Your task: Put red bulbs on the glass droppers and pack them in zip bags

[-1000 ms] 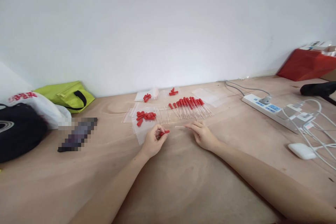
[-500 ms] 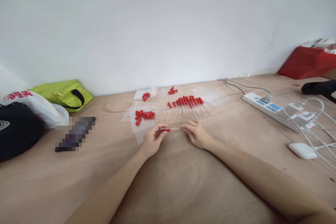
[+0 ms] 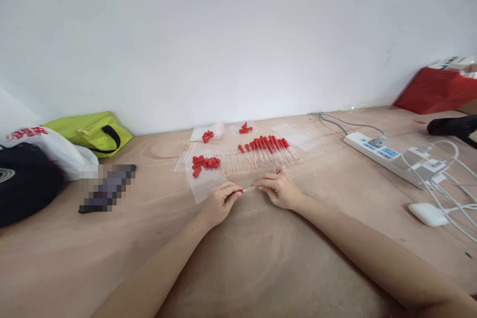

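Pinching one red bulb (image 3: pixel 240 191), left hand (image 3: pixel 219 202); only the bulb's end shows past the grip. Right hand (image 3: pixel 278 190) pinches a thin clear tube (image 3: pixel 249 189) between fingertips. Change: a second ago bulb and tube were apart; now they meet end to end, between the hands, over the middle of the desk (image 3: pixel 261 268). Likely means the tube is entering the bulb; depth hidden, can't confirm it's seated.

Containers: clear zip bag (image 3: pixel 201 190) left of the bare tubes (image 3: pixel 231 160) carries a cluster of loose bulbs (image 3: pixel 206 162); on it or inside, can't tell. Back-left bag (image 3: pixel 197 134) has a smaller bulb group (image 3: pixel 207 136). Flat bags (image 3: pixel 292 134) behind the row of bulb-topped tubes (image 3: pixel 266 144): contents can't tell. Red bag (image 3: pixel 434 89), far right: white items at the top. Lime bag (image 3: pixel 84 129), left: contents hidden.
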The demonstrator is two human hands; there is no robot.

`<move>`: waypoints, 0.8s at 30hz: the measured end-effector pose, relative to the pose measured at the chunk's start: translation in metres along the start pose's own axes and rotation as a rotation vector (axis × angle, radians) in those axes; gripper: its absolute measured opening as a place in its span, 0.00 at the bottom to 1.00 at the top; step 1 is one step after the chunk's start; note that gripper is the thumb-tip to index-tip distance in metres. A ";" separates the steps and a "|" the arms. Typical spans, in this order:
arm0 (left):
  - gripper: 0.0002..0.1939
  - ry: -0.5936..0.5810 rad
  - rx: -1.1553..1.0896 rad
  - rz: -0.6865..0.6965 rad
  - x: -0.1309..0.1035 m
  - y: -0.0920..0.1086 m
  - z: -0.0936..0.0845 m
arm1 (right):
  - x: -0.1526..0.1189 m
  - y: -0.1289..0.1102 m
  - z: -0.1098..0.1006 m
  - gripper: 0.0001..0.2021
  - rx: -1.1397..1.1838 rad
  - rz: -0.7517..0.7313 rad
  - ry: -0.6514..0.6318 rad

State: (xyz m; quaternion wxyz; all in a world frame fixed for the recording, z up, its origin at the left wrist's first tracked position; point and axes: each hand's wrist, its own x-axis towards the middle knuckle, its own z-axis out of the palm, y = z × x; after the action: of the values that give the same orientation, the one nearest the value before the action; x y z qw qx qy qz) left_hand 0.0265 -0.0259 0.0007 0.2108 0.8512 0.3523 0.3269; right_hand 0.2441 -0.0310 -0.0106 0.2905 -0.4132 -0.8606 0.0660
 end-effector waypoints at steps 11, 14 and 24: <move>0.08 0.012 0.084 0.103 -0.002 -0.001 -0.001 | -0.003 -0.012 0.002 0.11 -0.078 -0.011 0.012; 0.08 0.019 0.072 0.096 -0.001 0.001 -0.001 | -0.002 -0.015 0.004 0.11 -0.058 0.006 0.010; 0.09 -0.064 0.104 0.144 -0.001 0.000 0.001 | -0.001 -0.017 0.009 0.10 -0.065 -0.016 -0.029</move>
State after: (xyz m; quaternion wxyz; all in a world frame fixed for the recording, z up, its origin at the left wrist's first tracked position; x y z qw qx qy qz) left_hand 0.0264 -0.0274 0.0000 0.1534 0.8941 0.2999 0.2953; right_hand 0.2283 -0.0414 -0.0123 0.2649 -0.4147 -0.8696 0.0414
